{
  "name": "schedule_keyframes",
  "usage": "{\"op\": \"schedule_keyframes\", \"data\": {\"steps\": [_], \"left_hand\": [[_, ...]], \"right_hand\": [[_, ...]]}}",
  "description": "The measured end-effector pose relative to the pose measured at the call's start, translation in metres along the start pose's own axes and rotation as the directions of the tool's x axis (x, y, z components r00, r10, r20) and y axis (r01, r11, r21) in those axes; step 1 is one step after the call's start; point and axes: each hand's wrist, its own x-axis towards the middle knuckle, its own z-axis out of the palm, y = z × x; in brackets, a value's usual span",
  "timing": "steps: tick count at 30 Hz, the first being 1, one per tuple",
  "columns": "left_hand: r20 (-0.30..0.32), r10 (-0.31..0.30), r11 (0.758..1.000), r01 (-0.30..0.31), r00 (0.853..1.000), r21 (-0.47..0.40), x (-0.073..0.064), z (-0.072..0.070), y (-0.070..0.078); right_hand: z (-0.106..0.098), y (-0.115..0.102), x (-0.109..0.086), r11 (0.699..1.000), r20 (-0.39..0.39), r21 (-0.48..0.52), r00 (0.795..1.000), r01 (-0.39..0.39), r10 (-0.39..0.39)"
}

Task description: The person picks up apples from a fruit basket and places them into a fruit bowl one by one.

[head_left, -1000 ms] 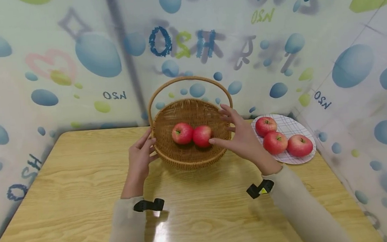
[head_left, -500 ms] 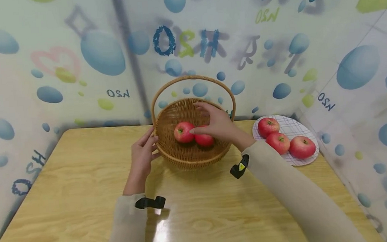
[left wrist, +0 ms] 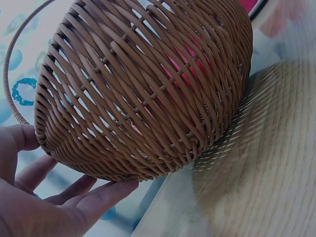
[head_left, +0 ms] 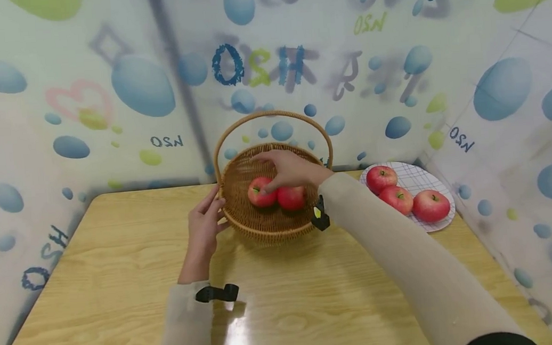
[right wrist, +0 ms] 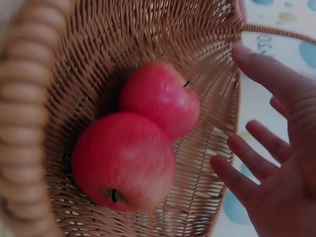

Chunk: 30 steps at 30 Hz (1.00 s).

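Note:
A wicker basket [head_left: 240,217] with a tall arched handle stands at the back of the table and holds two red apples, one on the left [head_left: 260,193] and one on the right [head_left: 291,198]. My left hand [head_left: 203,228] holds the basket by its left side; in the left wrist view its thumb lies at the rim and its fingers [left wrist: 106,197] support the woven outside. Over the basket hovers my right hand [head_left: 292,168], thumb and fingers spread, partly covering the apples in the head view. Seen from the right wrist, that hand [right wrist: 276,168] is apart from both apples [right wrist: 160,98].
To the right lies a white checked plate [head_left: 413,176] with three more red apples [head_left: 430,206]. The wooden table [head_left: 121,290] meets a patterned wall [head_left: 126,167] at the back and another at the right.
My right hand has moved left from the basket's right side to above the apples. The left hand stays on the basket, and both apples inside remain in place.

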Motion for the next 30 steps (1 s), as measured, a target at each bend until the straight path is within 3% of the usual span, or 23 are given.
{"op": "schedule_keyframes", "data": {"steps": [5, 11, 20, 30], "left_hand": [[-0.015, 0.011, 1.0, -0.011, 1.0, 0.014, 0.0, -0.004, 0.0], [-0.007, 0.016, 1.0, -0.016, 1.0, 0.006, 0.0, -0.005, -0.003], [-0.001, 0.018, 1.0, -0.018, 1.0, -0.009, 0.0, -0.001, -0.004], [0.006, 0.021, 0.999, -0.021, 1.0, -0.028, -0.001, 0.0, -0.002]], "right_hand": [[-0.001, 0.003, 0.014, 1.0, 0.062, 0.025, 0.998, -0.011, 0.009], [0.002, 0.017, 0.024, 0.988, 0.062, 0.145, 0.997, -0.052, 0.043], [0.016, 0.03, 0.035, 0.993, 0.108, 0.093, 0.992, -0.07, 0.059], [0.021, 0.025, 0.038, 0.989, 0.173, 0.095, 0.98, -0.115, 0.097]]}}
